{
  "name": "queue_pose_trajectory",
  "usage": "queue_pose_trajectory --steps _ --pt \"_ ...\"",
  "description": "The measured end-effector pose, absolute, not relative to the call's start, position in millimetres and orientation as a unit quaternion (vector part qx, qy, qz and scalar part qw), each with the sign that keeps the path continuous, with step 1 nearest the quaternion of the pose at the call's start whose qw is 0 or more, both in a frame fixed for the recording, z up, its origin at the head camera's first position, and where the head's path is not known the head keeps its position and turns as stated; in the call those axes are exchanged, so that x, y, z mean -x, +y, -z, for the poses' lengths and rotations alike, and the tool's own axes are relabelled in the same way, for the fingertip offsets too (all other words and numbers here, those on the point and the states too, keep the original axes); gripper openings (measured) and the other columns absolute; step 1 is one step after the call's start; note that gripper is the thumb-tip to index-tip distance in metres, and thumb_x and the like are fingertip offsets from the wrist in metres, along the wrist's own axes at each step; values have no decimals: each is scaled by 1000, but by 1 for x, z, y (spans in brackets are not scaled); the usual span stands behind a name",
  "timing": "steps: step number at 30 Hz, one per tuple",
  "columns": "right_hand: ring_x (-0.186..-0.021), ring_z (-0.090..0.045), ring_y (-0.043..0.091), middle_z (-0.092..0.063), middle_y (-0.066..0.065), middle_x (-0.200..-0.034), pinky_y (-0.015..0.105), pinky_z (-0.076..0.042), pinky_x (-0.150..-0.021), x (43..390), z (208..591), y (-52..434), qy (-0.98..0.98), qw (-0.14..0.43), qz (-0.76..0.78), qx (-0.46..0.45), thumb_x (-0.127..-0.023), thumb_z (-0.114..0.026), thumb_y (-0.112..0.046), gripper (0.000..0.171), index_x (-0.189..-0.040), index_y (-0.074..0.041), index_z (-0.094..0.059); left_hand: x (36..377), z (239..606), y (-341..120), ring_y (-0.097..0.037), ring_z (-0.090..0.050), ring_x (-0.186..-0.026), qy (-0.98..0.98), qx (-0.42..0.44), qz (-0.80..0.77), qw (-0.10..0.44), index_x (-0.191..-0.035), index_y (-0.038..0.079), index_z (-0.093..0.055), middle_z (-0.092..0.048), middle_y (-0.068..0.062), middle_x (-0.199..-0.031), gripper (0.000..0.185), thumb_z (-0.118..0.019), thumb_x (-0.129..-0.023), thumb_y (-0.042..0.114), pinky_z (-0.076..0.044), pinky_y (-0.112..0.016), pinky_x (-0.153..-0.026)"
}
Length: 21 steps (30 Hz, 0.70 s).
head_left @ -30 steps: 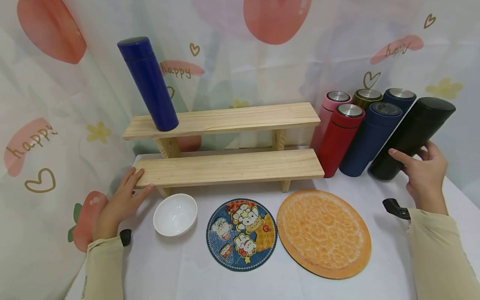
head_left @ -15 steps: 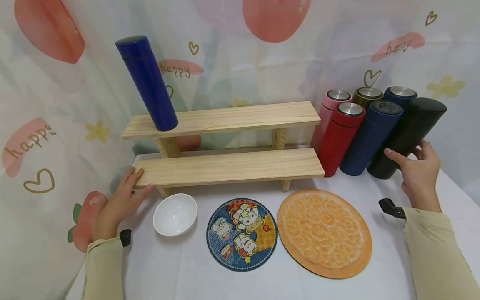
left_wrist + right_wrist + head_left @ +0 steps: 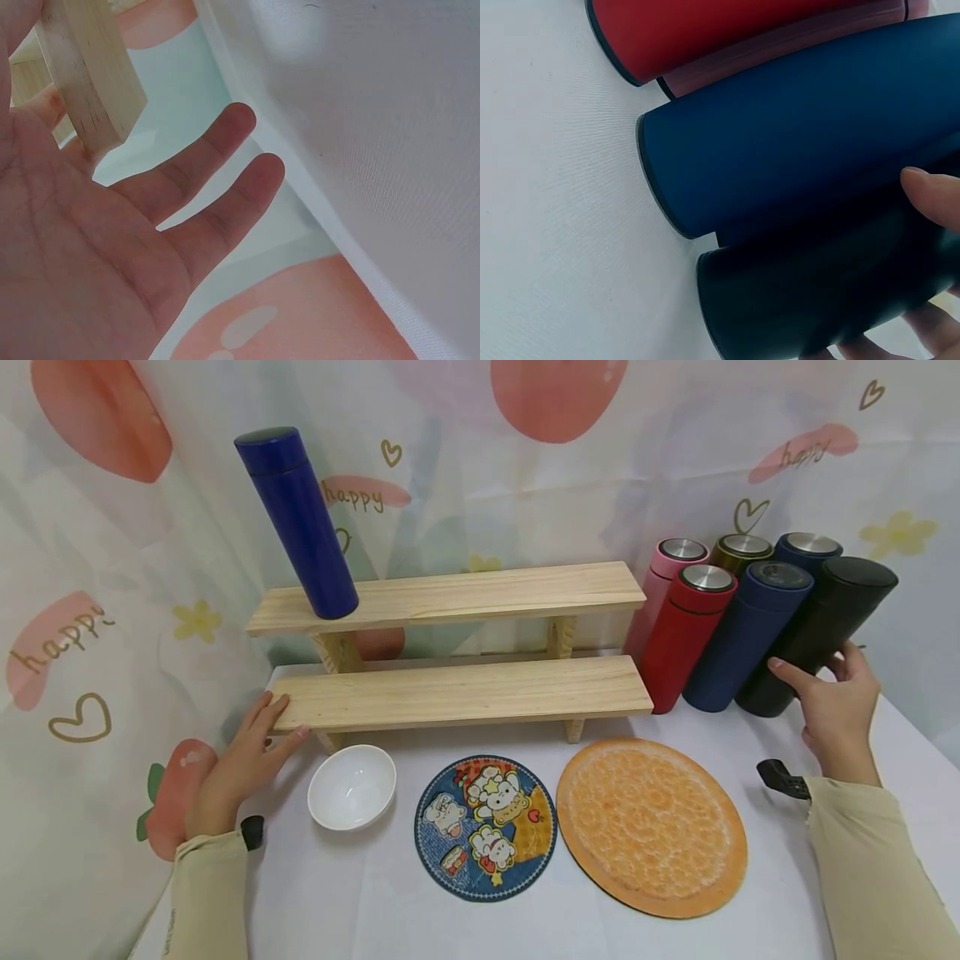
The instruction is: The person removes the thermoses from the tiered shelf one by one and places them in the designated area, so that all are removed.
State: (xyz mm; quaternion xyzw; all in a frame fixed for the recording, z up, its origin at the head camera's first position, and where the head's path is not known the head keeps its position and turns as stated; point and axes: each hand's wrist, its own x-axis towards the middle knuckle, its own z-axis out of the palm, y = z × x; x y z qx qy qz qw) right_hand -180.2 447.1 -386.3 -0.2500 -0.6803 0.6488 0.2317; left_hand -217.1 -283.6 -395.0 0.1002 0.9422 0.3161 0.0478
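Observation:
At the right, my right hand grips a black thermos bottle, with the thumb on its near side and the other fingers round its right side. The bottle stands beside a blue thermos; the right wrist view shows their bases close together. My left hand holds the left end of the lower board of a two-tier wooden shelf. In the left wrist view the board end lies between thumb and fingers, while two fingers stretch out straight past it. A dark blue thermos stands on the upper board's left end.
Red, pink, olive and navy thermoses cluster right of the shelf. In front lie a white bowl, a round cartoon mat and a round orange mat. A printed curtain hangs behind.
My right hand has brought the black thermos left, closer to the blue one, and has stayed there over the last half second. My left hand keeps its place on the shelf.

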Motion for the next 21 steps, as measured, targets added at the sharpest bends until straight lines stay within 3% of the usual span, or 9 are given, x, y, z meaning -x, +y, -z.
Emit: queue_pose_trajectory --steps 11,21 --pt "-156 -28 14 -27 -2 -174 46 -24 -126 184 387 442 -752 221 -560 266 -103 -72 -22 80 -170 -28 -27 219 395 -285 -59 -33 -146 945 -99 -307 48 -170 0 -13 3 -27 -176 87 -57 -111 46 -32 -73 -114" --pt "-160 -22 22 -19 6 -177 47 -25 -126 181 388 446 -776 183 -541 268 -104 -69 -34 87 -173 -20 -16 218 395 -285 -59 -30 -148 944 -102 -310 49 -170 -1 -14 3 -28 -175 86 -58 -111 44 -32 -73 -114"
